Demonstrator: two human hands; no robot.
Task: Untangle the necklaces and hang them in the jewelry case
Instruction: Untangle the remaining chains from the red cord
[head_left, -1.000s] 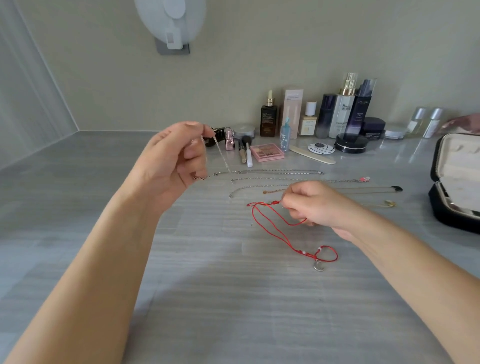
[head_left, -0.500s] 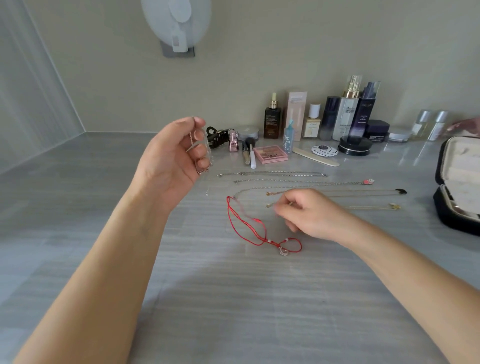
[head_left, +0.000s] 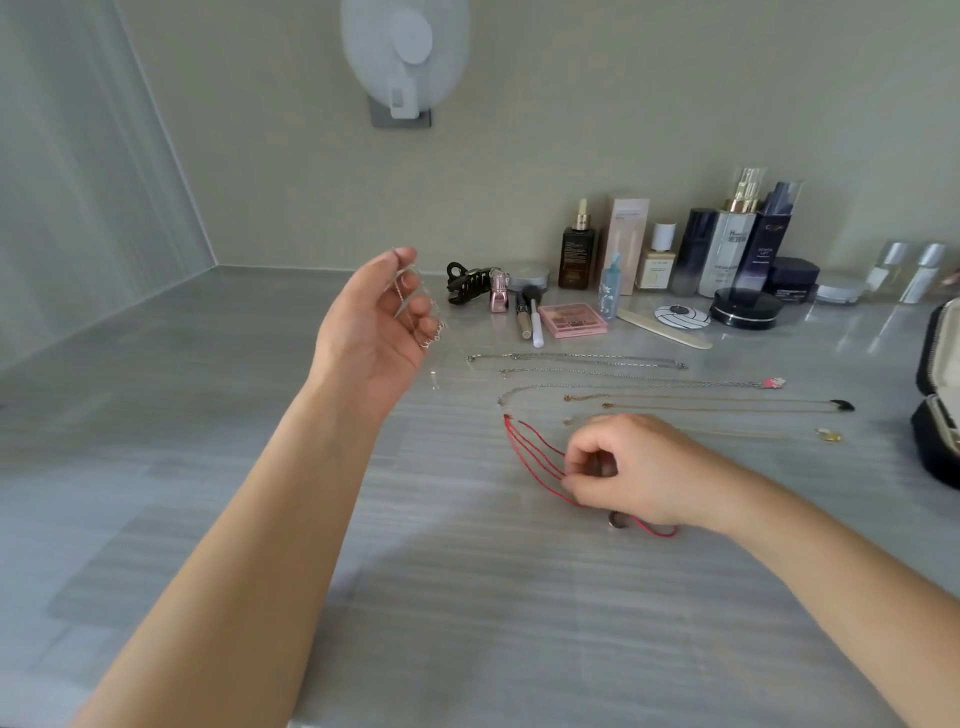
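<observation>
A seemingly light, limp silver chain (head_left: 410, 306) is being held aloft in the curled left hand (head_left: 374, 332); the red cord (head_left: 530, 447) is being pinched mid-strand on the desk (head_left: 467, 597) by the right hand (head_left: 634, 467).

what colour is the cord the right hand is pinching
Red; the cord shows best in the head view, under the right hand.

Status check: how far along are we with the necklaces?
Done: several chains lie straightened in separate rows on the counter. In hand: the left hand holds a thin silver chain; the right hand pinches the red cord necklace. Left: hanging them all; no necklace shows in the visible part of the open jewelry case.
</observation>
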